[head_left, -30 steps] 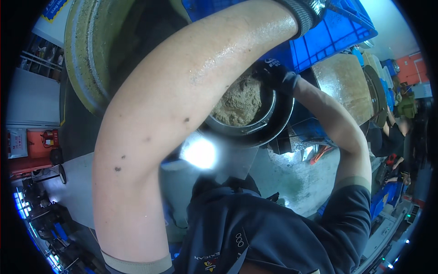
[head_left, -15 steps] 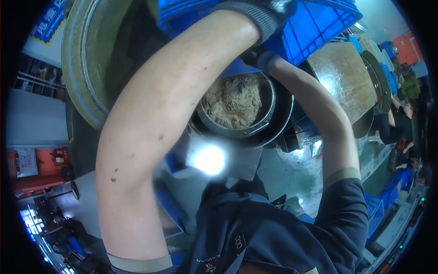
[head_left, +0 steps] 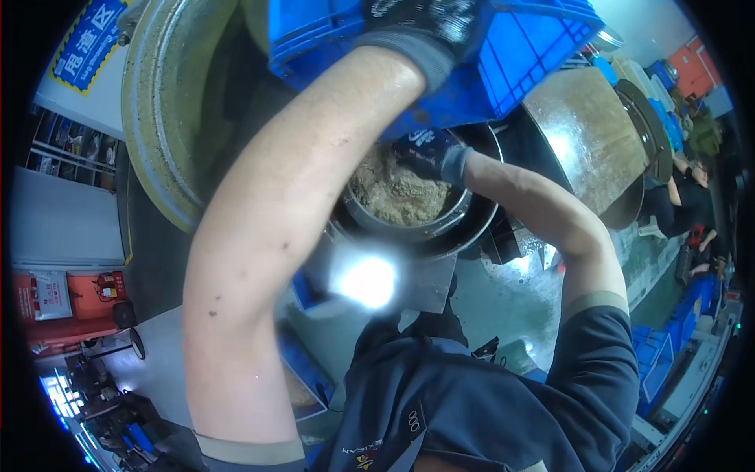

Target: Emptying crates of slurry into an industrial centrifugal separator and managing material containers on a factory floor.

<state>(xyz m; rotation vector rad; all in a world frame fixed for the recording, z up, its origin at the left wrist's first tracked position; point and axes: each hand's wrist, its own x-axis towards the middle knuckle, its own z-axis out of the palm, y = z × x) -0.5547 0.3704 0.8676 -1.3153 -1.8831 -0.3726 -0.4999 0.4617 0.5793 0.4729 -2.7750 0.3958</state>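
Note:
A blue plastic crate (head_left: 519, 59) is tilted at the top of the view. My left hand (head_left: 429, 27), in a dark glove with a grey cuff, grips the crate; the upper edge of the picture cuts off its fingers. Below the crate stands a round metal bucket (head_left: 425, 234) filled with clumped grey-brown shavings (head_left: 397, 197). My right hand (head_left: 429, 155), also gloved, reaches into the bucket from the right and touches the shavings under the crate. Its fingertips are blurred and partly hidden, so their closure is unclear.
A large round metal drum (head_left: 149, 118) rises at the left. Right of the bucket is a brownish metal panel (head_left: 590, 134). Another person (head_left: 684, 200) is at the far right. A blue bin (head_left: 303, 370) sits on the floor beside my left arm. A bright glare covers the spot before the bucket.
My right hand has moved down from beneath the crate onto the shavings in the bucket. My left hand and the crate have shifted slightly left in the view.

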